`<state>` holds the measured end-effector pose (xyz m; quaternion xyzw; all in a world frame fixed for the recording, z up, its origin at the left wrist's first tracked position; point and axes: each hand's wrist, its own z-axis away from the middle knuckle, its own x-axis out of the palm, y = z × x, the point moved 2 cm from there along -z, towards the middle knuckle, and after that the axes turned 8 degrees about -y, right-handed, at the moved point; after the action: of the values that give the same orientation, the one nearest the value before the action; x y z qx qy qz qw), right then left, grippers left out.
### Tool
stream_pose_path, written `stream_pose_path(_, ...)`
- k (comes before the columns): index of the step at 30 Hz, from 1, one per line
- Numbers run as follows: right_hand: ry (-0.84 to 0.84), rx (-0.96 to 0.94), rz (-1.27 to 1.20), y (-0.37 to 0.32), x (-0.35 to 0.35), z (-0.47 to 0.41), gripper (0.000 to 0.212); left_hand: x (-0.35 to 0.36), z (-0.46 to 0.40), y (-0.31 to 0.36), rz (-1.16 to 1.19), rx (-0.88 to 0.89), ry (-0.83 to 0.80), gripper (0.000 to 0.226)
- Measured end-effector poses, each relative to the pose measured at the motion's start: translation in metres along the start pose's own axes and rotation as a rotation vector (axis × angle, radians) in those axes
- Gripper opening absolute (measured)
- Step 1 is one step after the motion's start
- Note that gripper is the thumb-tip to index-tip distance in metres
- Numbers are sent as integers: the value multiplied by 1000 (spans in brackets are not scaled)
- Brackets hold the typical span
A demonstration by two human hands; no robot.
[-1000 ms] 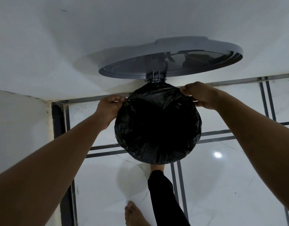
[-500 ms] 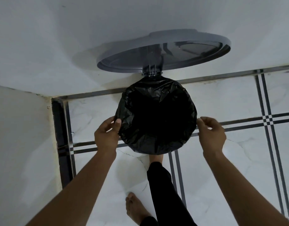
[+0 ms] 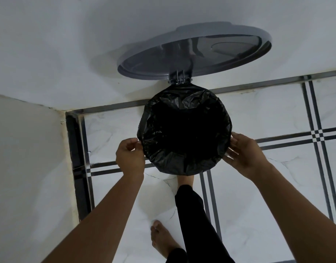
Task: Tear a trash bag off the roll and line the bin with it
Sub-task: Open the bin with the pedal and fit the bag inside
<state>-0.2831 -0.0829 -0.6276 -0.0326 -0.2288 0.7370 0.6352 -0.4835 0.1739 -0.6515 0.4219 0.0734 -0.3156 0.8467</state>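
Below, the bin stands on the tiled floor by the wall, its mouth covered all round by the black bag, whose edge is folded over the rim. Its grey lid is tipped up on its hinge against the wall. The left hand pinches the bag's edge at the left side, fingers curled narrow on the plastic. The right hand lies flat against the bag on the right side, fingers spread, gripping nothing. One foot is set under the near side of the bin, the other foot nearer the camera.
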Motion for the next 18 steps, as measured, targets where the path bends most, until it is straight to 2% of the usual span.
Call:
stream_pose_path(3, -11, -19, -26, 7, -6, -5, 22, 2, 0, 0, 186, -213, -67, 13)
stream_pose_path(8, 4, -68, -80, 13, -19, -20, 34, -9, 18, 9, 343, -307, -256, 15)
stream_pose_path(13, -95, -94, 0, 8, -12, -15, 35, -22, 24, -10, 288, -233, -551, 45)
stream_pose_path(16, -103, -61, -22, 5, -10, -8, 32, -22, 28, -20, 279, -166, -590, 48)
stream_pose_path(18, -138, -27, 17, 5, -13, -2, 26, -22, 30, -27, 273, -139, -606, 58)
